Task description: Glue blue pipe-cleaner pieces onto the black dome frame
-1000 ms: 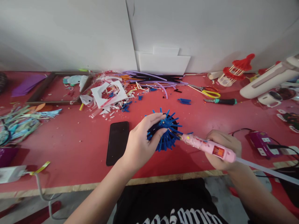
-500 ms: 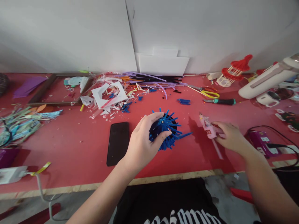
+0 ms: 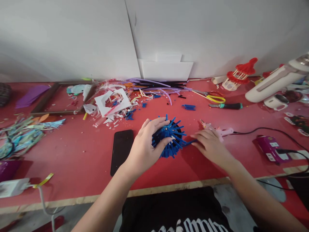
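Observation:
My left hand is curled around a spiky ball of blue pipe cleaners, with thumb and fingers on either side of it. A black round part shows behind the spikes. Just right of the ball, my right hand pinches the end of a blue pipe cleaner piece that lies against the spikes. Behind that hand a pink glue gun rests on the table, partly covered by the fingers, its black cord running right.
A black phone lies left of my left hand. Farther back are cut blue pieces, yellow-handled scissors, a utility knife and paper scraps. A white bottle, a mug and a purple power socket stand at right.
My right hand has let go of the glue gun, now lying on the table, and moved left to the blue pipe cleaner piece. My left hand still holds the spiky ball.

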{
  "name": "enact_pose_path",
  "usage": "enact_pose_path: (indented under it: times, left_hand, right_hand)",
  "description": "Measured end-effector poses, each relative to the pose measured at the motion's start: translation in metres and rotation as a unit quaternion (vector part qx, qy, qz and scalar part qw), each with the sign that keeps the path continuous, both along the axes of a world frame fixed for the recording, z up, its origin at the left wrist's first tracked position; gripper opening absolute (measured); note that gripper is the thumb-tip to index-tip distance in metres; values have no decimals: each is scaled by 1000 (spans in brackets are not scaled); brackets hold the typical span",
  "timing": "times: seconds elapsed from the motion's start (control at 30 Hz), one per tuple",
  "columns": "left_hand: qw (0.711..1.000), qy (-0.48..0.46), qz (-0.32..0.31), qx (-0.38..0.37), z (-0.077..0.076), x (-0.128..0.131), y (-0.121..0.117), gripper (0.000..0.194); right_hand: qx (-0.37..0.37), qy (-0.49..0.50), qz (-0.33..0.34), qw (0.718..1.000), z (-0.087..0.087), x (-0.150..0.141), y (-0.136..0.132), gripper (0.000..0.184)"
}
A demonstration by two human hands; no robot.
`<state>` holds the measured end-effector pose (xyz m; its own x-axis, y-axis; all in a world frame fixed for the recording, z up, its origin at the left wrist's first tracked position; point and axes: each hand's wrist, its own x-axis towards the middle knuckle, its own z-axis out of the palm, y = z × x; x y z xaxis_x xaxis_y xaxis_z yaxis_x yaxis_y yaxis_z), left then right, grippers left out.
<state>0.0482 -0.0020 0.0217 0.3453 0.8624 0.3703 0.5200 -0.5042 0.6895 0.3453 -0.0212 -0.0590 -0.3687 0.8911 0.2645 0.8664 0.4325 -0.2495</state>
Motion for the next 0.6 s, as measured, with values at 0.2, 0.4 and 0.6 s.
enact_pose_path:
  times: [0.2, 0.4, 0.6]
  left_hand:
    - [999, -34, -3, 11, 4, -5, -4, 44]
    - [993, -103, 36, 43, 1, -6, -12, 36]
    - [975, -140, 45, 168, 14, -7, -13, 23]
  right_hand:
    - [-55, 30, 40, 997, 6, -10, 1, 12]
    - [-59, 58, 45, 996, 12, -6, 0, 17]
    - [28, 177, -33, 983, 53, -18, -8, 8]
